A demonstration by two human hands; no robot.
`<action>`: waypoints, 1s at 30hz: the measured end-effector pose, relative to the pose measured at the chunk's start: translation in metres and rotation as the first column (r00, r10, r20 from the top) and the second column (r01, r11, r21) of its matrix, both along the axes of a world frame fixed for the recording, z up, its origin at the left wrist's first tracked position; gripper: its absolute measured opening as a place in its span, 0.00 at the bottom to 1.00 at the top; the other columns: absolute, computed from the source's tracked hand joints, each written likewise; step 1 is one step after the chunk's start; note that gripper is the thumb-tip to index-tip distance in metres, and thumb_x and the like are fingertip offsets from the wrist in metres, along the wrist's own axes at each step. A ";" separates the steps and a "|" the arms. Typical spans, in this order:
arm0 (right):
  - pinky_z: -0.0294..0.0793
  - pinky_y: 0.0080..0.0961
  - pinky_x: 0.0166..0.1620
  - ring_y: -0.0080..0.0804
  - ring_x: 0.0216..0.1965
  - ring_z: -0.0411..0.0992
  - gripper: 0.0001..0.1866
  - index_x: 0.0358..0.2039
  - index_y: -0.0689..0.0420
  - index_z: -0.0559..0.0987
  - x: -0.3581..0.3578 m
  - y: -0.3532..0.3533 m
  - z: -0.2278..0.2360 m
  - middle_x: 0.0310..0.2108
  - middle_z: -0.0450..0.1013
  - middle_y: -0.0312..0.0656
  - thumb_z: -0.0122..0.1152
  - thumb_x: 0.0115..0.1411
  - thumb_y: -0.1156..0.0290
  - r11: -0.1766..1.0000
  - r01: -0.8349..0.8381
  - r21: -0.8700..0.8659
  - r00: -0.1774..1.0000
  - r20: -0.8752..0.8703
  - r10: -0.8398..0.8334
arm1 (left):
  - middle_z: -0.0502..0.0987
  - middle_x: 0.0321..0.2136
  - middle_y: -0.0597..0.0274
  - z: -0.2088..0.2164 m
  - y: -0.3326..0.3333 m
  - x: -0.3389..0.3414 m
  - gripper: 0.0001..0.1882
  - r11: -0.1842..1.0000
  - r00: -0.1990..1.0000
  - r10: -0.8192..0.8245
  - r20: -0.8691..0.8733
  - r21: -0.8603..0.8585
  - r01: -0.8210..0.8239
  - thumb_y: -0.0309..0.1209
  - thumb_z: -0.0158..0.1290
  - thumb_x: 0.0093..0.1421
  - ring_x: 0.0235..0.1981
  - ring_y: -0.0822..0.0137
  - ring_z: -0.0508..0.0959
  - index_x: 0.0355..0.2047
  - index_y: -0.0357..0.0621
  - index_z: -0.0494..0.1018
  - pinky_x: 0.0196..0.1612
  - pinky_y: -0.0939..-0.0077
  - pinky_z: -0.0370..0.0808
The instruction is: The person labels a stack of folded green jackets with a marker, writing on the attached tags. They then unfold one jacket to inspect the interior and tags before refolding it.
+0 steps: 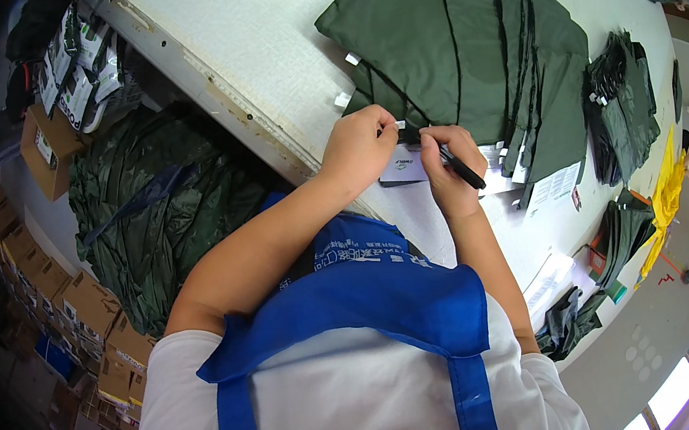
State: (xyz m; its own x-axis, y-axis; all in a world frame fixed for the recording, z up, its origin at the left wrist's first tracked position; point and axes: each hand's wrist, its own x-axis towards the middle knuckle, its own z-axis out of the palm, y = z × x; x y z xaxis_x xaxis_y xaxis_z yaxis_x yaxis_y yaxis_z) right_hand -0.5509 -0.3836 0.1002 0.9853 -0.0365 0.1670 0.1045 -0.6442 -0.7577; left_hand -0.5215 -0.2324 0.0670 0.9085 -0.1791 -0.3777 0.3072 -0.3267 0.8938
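My right hand (451, 167) is closed around a black marker pen (465, 173), whose body slants down to the right across the fingers. My left hand (361, 147) is closed in a pinch at the edge of a dark green folded garment (417, 66), beside a small white label (401, 125). Exactly what lies between those fingertips is partly hidden. Both hands are close together at the near edge of the garment pile, with their fingertips almost meeting. Under them, a white printed card (404, 167) lies on the white table (239, 36).
Paper sheets (556, 184) stick out beneath the garments. Dark plastic-wrapped bundles (621, 107) and yellow cloth (661, 209) lie at the right. Left of the table edge is a heap of dark green fabric (153, 211), with packaged goods (81, 66) and cardboard boxes (87, 304) beyond.
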 end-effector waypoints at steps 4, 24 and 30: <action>0.71 0.26 0.42 0.34 0.32 0.73 0.10 0.36 0.60 0.78 -0.001 -0.002 0.002 0.34 0.76 0.43 0.60 0.58 0.68 0.982 0.056 0.178 0.998 0.007 -0.058 | 0.76 0.21 0.58 0.008 0.000 -0.002 0.05 0.996 0.999 -0.020 0.031 -0.087 0.023 0.27 0.52 0.57 0.18 0.71 0.73 0.30 0.37 0.73 0.23 0.75 0.69; 0.69 0.24 0.50 0.31 0.43 0.73 0.11 0.43 0.61 0.74 0.048 -0.036 0.017 0.41 0.75 0.44 0.57 0.58 0.76 0.989 0.145 0.006 0.988 0.060 -0.145 | 0.65 0.19 0.74 0.026 0.018 0.103 0.09 0.898 0.961 0.271 -0.062 -0.343 -0.275 0.33 0.56 0.58 0.20 0.82 0.60 0.32 0.40 0.71 0.19 0.84 0.56; 0.67 0.26 0.52 0.34 0.47 0.71 0.15 0.45 0.59 0.73 0.028 -0.064 0.016 0.45 0.73 0.43 0.59 0.56 0.75 0.995 0.095 -0.038 0.995 -0.018 -0.096 | 0.60 0.18 0.75 0.024 0.004 0.147 0.11 0.703 0.908 0.363 -0.208 -0.579 -0.413 0.32 0.54 0.59 0.18 0.81 0.58 0.23 0.47 0.65 0.19 0.84 0.57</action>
State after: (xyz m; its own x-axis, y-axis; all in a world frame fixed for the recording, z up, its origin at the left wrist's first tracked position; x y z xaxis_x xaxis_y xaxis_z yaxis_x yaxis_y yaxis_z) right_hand -0.5227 -0.4480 0.1166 0.9807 -0.1250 0.1503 0.0262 -0.6780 -0.7346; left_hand -0.3740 -0.2285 0.0908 0.9235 -0.0274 -0.3827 0.3567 0.4285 0.8301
